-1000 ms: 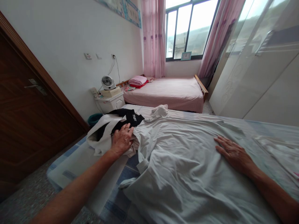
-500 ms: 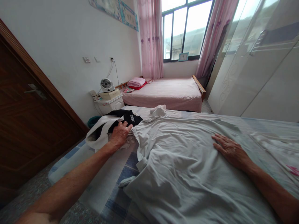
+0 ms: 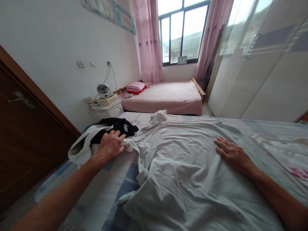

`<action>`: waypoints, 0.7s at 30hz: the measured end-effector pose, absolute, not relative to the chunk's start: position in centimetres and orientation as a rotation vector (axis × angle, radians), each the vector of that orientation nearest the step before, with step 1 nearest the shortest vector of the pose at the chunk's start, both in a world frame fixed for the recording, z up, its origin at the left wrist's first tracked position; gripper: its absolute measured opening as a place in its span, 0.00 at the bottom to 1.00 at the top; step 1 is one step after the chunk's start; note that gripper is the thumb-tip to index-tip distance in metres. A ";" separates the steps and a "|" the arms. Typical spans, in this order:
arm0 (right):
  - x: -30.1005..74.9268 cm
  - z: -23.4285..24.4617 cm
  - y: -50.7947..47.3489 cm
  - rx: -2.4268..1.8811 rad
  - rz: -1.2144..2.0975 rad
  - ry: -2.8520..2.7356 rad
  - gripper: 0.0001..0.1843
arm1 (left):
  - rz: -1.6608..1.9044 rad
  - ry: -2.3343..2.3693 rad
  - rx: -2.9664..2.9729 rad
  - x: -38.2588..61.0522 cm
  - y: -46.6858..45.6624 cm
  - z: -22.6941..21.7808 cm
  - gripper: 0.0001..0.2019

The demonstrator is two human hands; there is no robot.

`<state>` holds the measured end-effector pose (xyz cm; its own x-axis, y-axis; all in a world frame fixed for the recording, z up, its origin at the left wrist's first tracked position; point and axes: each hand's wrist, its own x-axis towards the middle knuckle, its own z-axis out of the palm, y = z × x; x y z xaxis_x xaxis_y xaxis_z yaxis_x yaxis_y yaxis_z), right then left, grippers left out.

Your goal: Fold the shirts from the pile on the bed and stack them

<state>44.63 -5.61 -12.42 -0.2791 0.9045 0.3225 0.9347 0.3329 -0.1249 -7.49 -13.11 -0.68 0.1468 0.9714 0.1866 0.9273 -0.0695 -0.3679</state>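
A pale grey-white shirt (image 3: pixel 178 160) lies spread and wrinkled on the near bed. My left hand (image 3: pixel 109 146) is at its left edge, with a bit of the shirt's cloth pinched between thumb and fingers and drawn out to the left. Just behind and under that hand is a bunched black and white garment (image 3: pixel 124 127) with white lettering. My right hand (image 3: pixel 234 155) rests flat on the right part of the shirt, fingers stretched out.
A white garment with pink lettering (image 3: pixel 297 171) lies at the right on the near bed. Beyond stands a pink-covered bed (image 3: pixel 166 96). A small fan (image 3: pixel 104 90) sits on a bedside cabinet (image 3: pixel 109 110). A brown door (image 3: pixel 29 134) is at left, a glossy wardrobe (image 3: pixel 260 80) at right.
My left hand has moved left, pulling the shirt's edge out with it. My right hand stays flat on the shirt. The view has shifted slightly to the right.
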 end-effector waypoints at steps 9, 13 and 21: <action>44.2 -11.9 -6.2 -1.670 -0.111 -2.265 0.29 | 0.333 -1.826 -2.164 -7.2 -7.3 -2.1 0.27; 44.0 -11.7 -6.3 -1.675 -0.096 -2.252 0.29 | 0.176 -1.858 -2.023 -7.5 -6.7 -3.1 0.20; 44.0 -11.9 -6.3 -1.668 -0.072 -2.227 0.27 | 0.087 -1.909 -1.943 -6.3 -6.4 -3.7 0.21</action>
<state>44.03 -6.30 -11.87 -0.2412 0.9194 0.3108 0.9376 0.3034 -0.1698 -6.30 -6.36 -3.69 0.0588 0.9691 0.2397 0.9431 0.0248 -0.3316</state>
